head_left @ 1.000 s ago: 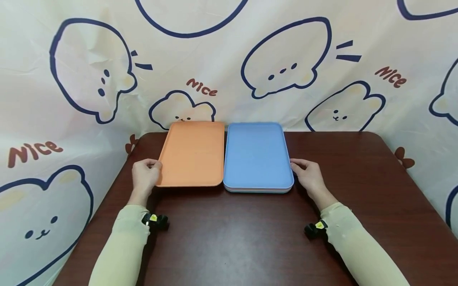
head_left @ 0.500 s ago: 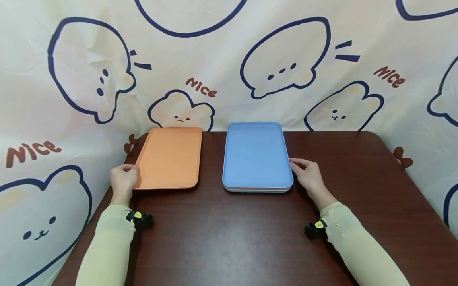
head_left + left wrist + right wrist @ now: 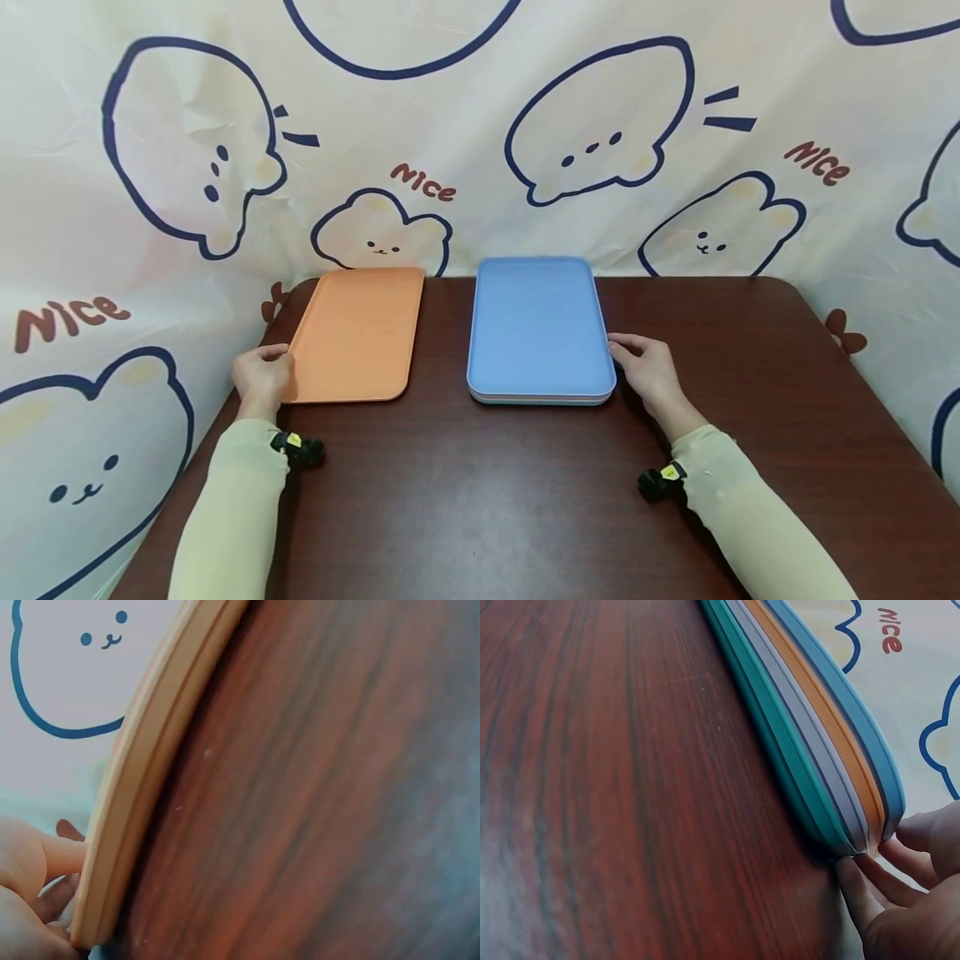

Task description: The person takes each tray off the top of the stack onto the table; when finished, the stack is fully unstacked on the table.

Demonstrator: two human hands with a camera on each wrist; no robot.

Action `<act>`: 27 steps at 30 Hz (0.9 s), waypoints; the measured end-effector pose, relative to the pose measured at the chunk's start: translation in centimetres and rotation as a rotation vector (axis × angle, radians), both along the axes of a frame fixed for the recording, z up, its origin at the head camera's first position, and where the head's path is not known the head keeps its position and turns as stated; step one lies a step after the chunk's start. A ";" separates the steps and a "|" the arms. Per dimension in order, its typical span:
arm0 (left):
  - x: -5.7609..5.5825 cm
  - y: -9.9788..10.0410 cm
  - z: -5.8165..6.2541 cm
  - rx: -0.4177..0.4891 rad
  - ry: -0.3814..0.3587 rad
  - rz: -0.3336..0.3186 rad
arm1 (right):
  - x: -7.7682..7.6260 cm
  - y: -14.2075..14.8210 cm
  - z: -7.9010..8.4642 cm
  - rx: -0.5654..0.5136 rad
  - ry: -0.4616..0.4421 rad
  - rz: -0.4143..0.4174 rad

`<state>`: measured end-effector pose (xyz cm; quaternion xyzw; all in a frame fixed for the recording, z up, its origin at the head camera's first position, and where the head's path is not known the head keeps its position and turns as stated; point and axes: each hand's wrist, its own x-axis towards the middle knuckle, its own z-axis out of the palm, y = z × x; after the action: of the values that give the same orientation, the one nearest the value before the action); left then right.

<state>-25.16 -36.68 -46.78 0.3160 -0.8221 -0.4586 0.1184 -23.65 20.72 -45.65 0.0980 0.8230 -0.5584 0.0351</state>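
Observation:
On the left of the table lies an orange tray (image 3: 358,333), apart from a stack of trays with a blue tray (image 3: 542,329) on top. My left hand (image 3: 262,379) grips the orange tray at its left edge; in the left wrist view the fingers (image 3: 64,855) meet its rim. At the right side of the stack, my right hand (image 3: 648,371) holds the edge with thumb and fingers. The right wrist view shows the layers under the blue one: an orange tray (image 3: 817,697), a lilac tray (image 3: 802,720) and a green tray (image 3: 784,739).
The dark wooden table (image 3: 465,492) has a patterned cloth backdrop (image 3: 480,125) along its back and sides. A strip of table separates the orange tray from the stack. Small black wrist cameras sit on both cuffs.
My left hand has carried the orange tray left, away from the stack, and its near edge has come slightly lower. My right hand and the stack have stayed put.

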 end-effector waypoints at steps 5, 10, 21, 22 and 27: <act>0.5 1.4 1.1 -0.124 0.096 -0.016 | 0.0 0.0 0.1 -0.014 -0.005 0.003; 0.9 4.7 2.3 -0.121 0.161 -0.151 | 0.0 0.2 0.0 -0.017 -0.003 0.013; 0.2 7.0 0.5 0.099 0.052 -0.233 | 0.0 0.2 -0.3 -0.021 -0.017 0.029; 0.2 6.9 0.5 0.111 0.051 -0.230 | 0.0 0.2 -0.3 -0.015 -0.018 0.030; -0.1 6.7 0.5 0.147 0.053 -0.245 | 0.1 0.2 -0.1 -0.009 -0.011 0.024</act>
<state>-25.30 -29.97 -46.28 0.2091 -0.8151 -0.5369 0.0598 -23.58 20.96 -45.75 0.0908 0.8214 -0.5612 0.0469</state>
